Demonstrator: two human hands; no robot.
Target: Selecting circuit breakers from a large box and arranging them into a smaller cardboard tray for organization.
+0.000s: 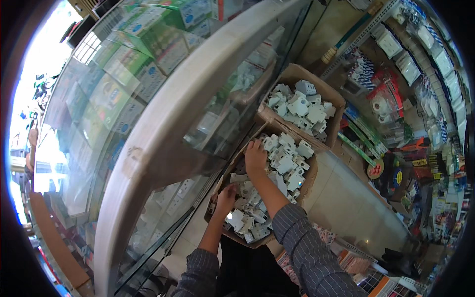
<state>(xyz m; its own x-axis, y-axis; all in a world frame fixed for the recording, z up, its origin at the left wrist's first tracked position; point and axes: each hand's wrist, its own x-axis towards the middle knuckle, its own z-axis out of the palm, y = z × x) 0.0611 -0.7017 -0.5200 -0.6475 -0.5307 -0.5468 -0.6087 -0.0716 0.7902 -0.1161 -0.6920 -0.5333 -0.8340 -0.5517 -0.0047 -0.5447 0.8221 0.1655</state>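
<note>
An open cardboard box (311, 182) full of small white electrical modules (284, 163) stands on the floor before me. My left hand (226, 198) is at the box's left side, fingers bent over the contents near the rim. Farther up, my right hand (255, 157) reaches in along the same side, its fingers curled down. Whether either hand holds a module cannot be made out, as the fingertips are partly hidden. Beyond it, touching, is a second cardboard box (336, 107) with similar white modules (306, 107).
A glass display counter with a pale curved edge (163, 100) runs close along the left, with green-and-white cartons (148, 33) behind its glass. Tiled floor (341, 189) lies to the right, below wall racks of packaged goods (386, 96). A wooden-handled tool (336, 50) leans behind the boxes.
</note>
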